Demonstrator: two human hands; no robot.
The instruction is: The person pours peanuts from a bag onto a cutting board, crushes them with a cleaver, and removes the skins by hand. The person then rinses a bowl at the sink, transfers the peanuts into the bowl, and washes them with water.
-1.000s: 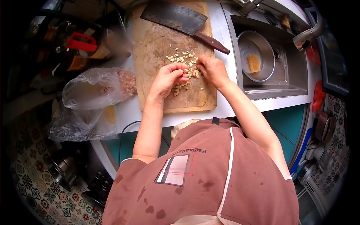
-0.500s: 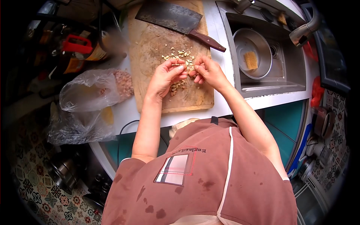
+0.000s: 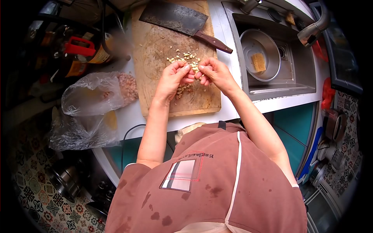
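Note:
My left hand (image 3: 172,79) and my right hand (image 3: 217,74) almost meet over the lower half of a wooden cutting board (image 3: 151,73). On both, the thumb and fingers are pinched together. Whatever lies between the fingertips is too small and covered to make out. Pale, shelled pieces that look like peanuts (image 3: 190,56) are scattered on the board just beyond the fingers. A second small heap of browner peanuts (image 3: 182,90) lies below the hands. At the board's far end rests a cleaver (image 3: 175,18), its wooden handle (image 3: 213,41) reaching past the right edge.
Left of the board, a clear plastic bag (image 3: 87,93) holds pinkish peanuts (image 3: 127,88). To the right, a metal bowl (image 3: 249,42) with a yellow sponge (image 3: 258,62) sits in the sink (image 3: 293,83) under a faucet (image 3: 312,33). A red-handled container (image 3: 79,46) stands at the far left.
My fingertips have shifted slightly, the left thumb moving a little, while both hands stay close together over the board. The pieces, cleaver and bag lie as before.

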